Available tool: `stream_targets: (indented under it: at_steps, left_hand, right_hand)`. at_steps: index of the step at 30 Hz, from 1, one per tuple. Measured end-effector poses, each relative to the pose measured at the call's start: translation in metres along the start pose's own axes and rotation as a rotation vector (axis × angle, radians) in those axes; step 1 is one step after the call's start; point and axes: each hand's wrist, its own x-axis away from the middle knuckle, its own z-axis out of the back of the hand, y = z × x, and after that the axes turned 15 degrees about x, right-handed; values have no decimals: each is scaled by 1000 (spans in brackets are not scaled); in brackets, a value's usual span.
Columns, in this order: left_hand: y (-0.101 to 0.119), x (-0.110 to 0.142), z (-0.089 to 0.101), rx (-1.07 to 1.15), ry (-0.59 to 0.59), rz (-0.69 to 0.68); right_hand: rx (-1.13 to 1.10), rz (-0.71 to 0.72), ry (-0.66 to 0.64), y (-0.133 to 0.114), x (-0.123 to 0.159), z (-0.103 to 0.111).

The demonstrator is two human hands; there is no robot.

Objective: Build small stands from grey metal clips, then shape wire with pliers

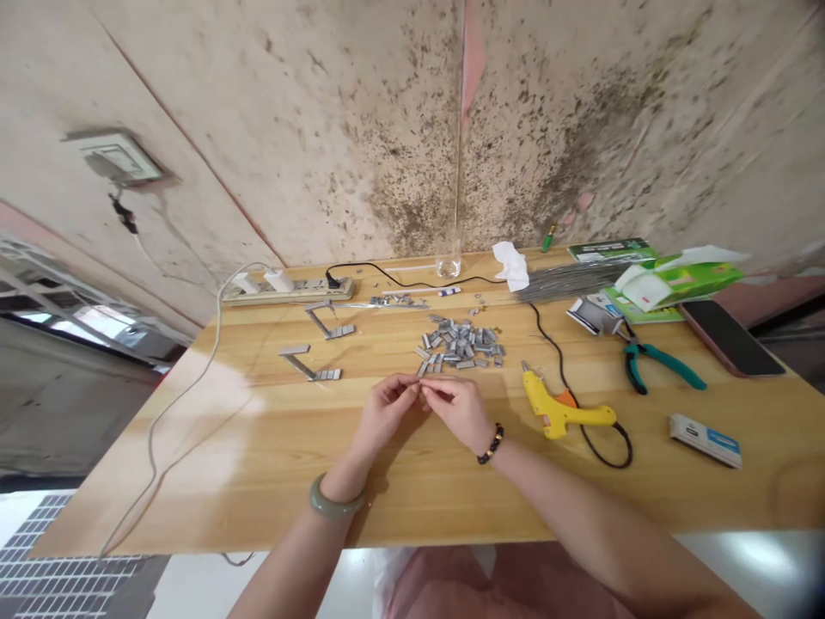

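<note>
My left hand [385, 413] and my right hand [459, 409] meet fingertip to fingertip over the wooden table [193, 447], pinching a small grey metal piece [422, 389] between them. Just beyond them lies a heap of several grey staple blocks [461, 342]. Two glued L-shaped staple assemblies rest to the left, one [310, 364] nearer and one [330, 321] farther. A yellow glue gun [559, 411] with a black cord lies right of my right hand.
A power strip [290, 288] with plugs sits at the back left. At the right are green-handled pliers [650, 361], a phone [731, 337], a small box [705, 438], green packets [670, 279], a bundle of wires [567, 279], a crumpled tissue [512, 265] and a clear glass [449, 258].
</note>
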Motion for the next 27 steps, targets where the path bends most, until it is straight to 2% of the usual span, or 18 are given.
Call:
stream_targets:
  at_steps: [7, 22, 27]
  left_hand:
    - [5, -1, -1, -56, -2, -36]
    - [-1, -3, 3, 30, -4, -1]
    - [3, -5, 3, 189, -26, 51]
  right_hand:
    - [34, 17, 23, -1, 0, 0]
    - [-30, -2, 26, 3, -3, -1]
    - [-61, 30, 4, 1, -5, 3]
